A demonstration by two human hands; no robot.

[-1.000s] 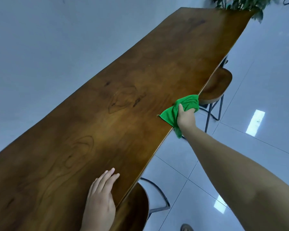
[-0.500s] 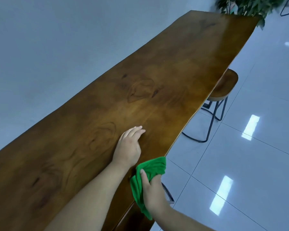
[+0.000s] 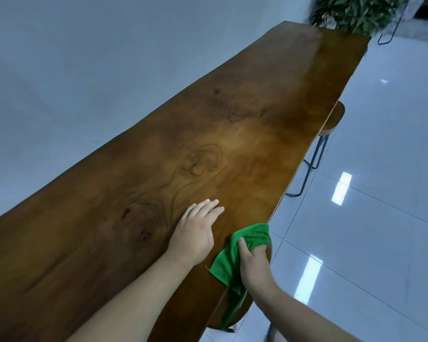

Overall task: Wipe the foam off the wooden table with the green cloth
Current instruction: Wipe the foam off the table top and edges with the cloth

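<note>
Fingers of the right hand [image 3: 253, 266] are curled round the green cloth [image 3: 248, 239], bunching it on the near long edge of the wooden table [image 3: 232, 124], one end hanging over that edge in front of a stool [image 3: 244, 314] tucked beneath. Beside it the left hand [image 3: 195, 234] lies flat on the tabletop, fingers straight and together. A leafy plant [image 3: 356, 13] stands past the far end, a second stool [image 3: 334, 119] sits under the same edge farther along, and tiled floor [image 3: 368, 230] lies to the right.

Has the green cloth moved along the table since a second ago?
Yes. The green cloth was beside the far stool; now the right hand holds it on the table edge well short of that stool, nearer the person.
</note>
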